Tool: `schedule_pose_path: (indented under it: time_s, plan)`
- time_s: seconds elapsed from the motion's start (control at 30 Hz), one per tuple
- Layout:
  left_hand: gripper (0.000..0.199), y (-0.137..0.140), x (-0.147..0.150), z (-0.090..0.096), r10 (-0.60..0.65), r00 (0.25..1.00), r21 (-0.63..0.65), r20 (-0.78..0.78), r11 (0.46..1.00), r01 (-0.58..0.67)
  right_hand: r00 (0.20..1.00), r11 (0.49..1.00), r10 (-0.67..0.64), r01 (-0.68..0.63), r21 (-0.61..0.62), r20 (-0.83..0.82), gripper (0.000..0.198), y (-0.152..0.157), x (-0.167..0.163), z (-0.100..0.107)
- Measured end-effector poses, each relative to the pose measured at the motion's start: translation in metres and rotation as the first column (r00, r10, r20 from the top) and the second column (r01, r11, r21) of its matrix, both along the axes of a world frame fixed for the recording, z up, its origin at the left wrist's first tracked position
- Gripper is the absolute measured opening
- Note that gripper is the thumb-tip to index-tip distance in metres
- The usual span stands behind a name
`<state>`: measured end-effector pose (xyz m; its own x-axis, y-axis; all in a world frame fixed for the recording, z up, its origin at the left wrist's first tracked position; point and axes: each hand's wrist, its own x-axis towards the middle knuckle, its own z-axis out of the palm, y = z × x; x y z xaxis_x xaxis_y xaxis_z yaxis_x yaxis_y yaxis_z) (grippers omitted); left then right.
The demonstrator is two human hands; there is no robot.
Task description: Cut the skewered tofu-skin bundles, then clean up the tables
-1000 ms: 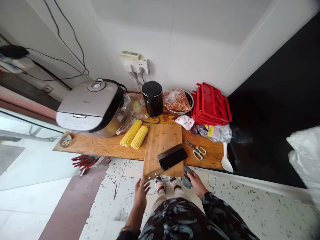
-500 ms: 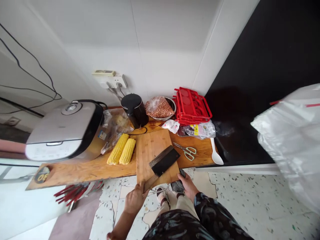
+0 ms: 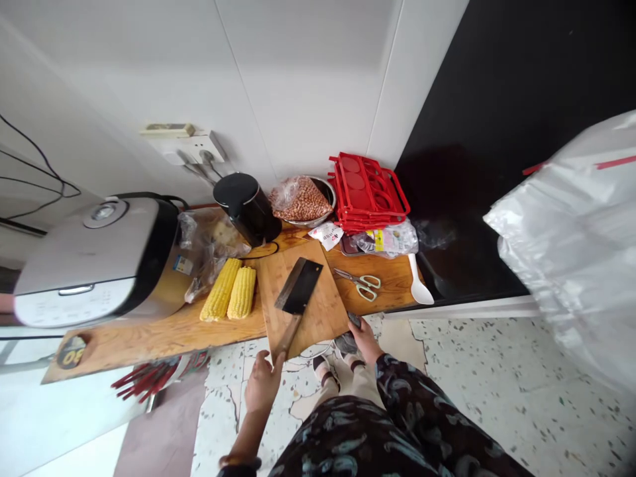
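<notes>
Left hand (image 3: pixel 262 382) curls at the near left corner of the board (image 3: pixel 325 301); whether it grips handle or wood, I cannot tell. Right hand (image 3: pixel 366 339) closes on a cloth (image 3: pixel 354 320) at the near right corner. Beneath, the bench (image 3: pixel 139 341) carries the board, which juts past the near edge, perhaps for easier reach. Two cobs (image 3: pixel 221 290) lie just off the board's left edge. On the board, the cleaver (image 3: pixel 301 283) lies blade mid-surface, handle toward the left hand, likely for ready grasp. Scissors (image 3: pixel 366 287) rest off the right edge.
</notes>
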<state>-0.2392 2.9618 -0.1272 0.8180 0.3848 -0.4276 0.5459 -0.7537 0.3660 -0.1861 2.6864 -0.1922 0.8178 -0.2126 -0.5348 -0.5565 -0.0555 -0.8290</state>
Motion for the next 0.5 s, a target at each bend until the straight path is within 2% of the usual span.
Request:
schedule_pose_path:
  time_s: [0.07, 0.1, 0.13, 0.17, 0.23, 0.3, 0.37, 0.43, 0.5]
  plan:
    - [0.039, 0.000, -0.020, -0.007, 0.139, 0.990, -0.136, 0.025, 0.981, -0.135, 0.997, 0.993, 0.077, -0.075, -0.088, 0.013, 0.026, -0.020, 0.001, 0.008]
    - [0.040, -0.001, -0.028, -0.010, 0.223, 0.975, -0.235, 0.001, 0.947, -0.217, 0.994, 0.986, 0.109, -0.106, -0.127, 0.017, 0.023, -0.030, 0.001, 0.012]
    - [0.042, -0.004, -0.034, -0.012, 0.311, 0.949, -0.341, -0.045, 0.888, -0.307, 0.990, 0.978, 0.138, -0.132, -0.163, 0.023, 0.022, -0.040, 0.002, 0.018]
    - [0.044, -0.007, -0.037, -0.014, 0.396, 0.912, -0.443, -0.111, 0.801, -0.402, 0.987, 0.969, 0.159, -0.150, -0.198, 0.030, 0.023, -0.050, 0.004, 0.023]
    - [0.045, -0.013, -0.036, -0.018, 0.524, 0.815, -0.606, -0.249, 0.572, -0.553, 0.983, 0.952, 0.179, -0.162, -0.261, 0.043, 0.030, -0.067, 0.007, 0.034]
    - [0.037, -0.019, -0.028, -0.022, 0.598, 0.724, -0.706, -0.345, 0.344, -0.620, 0.979, 0.930, 0.199, -0.172, -0.326, 0.051, 0.035, -0.082, 0.011, 0.044]
    - [0.025, -0.023, -0.017, -0.027, 0.654, 0.644, -0.753, -0.398, 0.169, -0.636, 0.968, 0.895, 0.240, -0.194, -0.402, 0.069, 0.036, -0.093, 0.018, 0.050]
    - [0.017, -0.027, -0.007, -0.031, 0.706, 0.574, -0.766, -0.415, 0.070, -0.639, 0.942, 0.855, 0.310, -0.218, -0.471, 0.128, 0.036, -0.099, 0.029, 0.052]
    - [0.014, -0.032, -0.002, -0.034, 0.738, 0.538, -0.771, -0.407, 0.037, -0.635, 0.892, 0.809, 0.403, -0.244, -0.535, 0.202, 0.037, -0.101, 0.046, 0.050]
